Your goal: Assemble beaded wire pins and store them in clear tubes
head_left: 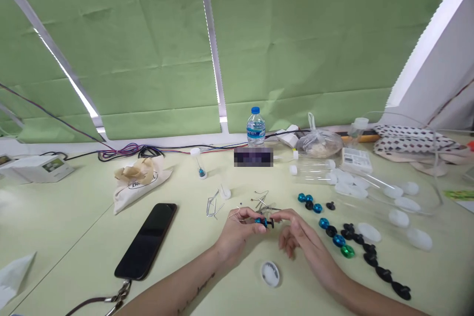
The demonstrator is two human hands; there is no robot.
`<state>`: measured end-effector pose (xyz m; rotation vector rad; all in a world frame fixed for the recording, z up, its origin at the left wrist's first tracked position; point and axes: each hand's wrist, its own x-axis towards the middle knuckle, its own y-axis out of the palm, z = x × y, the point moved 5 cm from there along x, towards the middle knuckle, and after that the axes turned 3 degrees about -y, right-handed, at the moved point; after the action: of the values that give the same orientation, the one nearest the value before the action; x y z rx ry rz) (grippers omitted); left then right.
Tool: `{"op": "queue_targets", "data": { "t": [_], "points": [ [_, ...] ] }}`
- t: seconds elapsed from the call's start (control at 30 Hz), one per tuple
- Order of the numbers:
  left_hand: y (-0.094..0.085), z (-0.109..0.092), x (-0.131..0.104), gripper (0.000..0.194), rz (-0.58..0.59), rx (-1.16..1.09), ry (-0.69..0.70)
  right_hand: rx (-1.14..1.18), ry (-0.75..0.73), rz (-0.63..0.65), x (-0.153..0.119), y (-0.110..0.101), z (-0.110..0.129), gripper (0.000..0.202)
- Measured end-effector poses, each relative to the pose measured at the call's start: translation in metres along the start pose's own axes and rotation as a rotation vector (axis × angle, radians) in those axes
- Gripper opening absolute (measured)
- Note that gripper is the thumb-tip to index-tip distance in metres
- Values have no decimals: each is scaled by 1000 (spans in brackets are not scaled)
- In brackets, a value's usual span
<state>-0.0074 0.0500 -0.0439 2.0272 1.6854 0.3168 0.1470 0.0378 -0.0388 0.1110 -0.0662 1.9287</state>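
My left hand [237, 237] pinches a small blue-and-black spool-like part [263, 222] between thumb and fingers. A black disc on a short stem forms the part's right end. My right hand [299, 237] is beside it, the index finger stretched to the disc and the other fingers loosely bent and apart. Just beyond the hands lie thin bent metal wires and hex keys [261, 200]. Below them sits a small round white cap [270, 274] with tiny dark bits inside. To the right are rows of blue and black round pieces [338, 241] and black stemmed discs [383, 274].
A phone [146, 242] with a strap lies left, near a cloth pouch [142, 182]. Clear tubes with white caps [314, 173] spread to the right. A water bottle [255, 127] stands at the back. An upright tube [199, 164] and white cap [225, 192] stand nearer.
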Motion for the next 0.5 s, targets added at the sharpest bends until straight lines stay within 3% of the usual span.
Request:
{"op": "queue_targets", "data": {
  "t": [0.5],
  "points": [
    [-1, 1, -2, 24, -30, -32, -7, 8, 29, -14, 0, 0, 0, 49]
  ]
}}
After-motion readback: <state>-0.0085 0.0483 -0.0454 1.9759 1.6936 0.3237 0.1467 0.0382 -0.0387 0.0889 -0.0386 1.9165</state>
